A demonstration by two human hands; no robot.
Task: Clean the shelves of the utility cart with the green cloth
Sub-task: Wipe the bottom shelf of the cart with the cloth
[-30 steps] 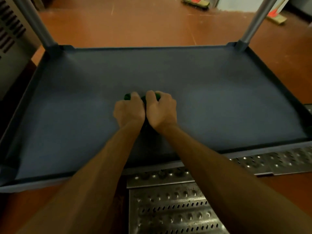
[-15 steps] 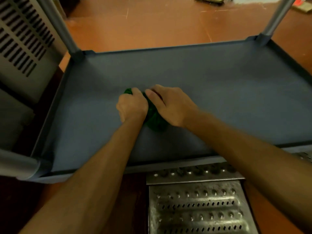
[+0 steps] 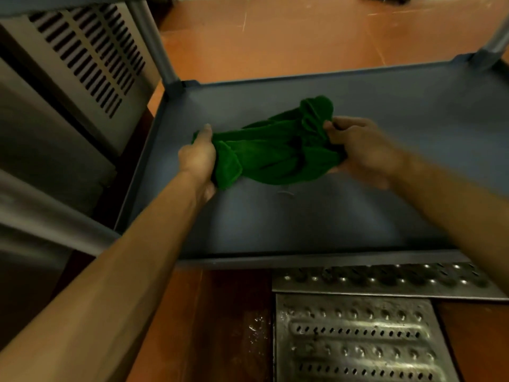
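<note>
- Cloth (image 3: 275, 158), green and bunched, spans your grips over the shelf (image 3: 303, 221), toward its left edge.
- Your left grip (image 3: 197, 158) clutches one end; your right grip (image 3: 360, 150) pinches the other.

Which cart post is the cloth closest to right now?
The far-left corner post, beside the vented panel. The green cloth is held nearer that corner; the far-right post stands across the shelf.
</note>
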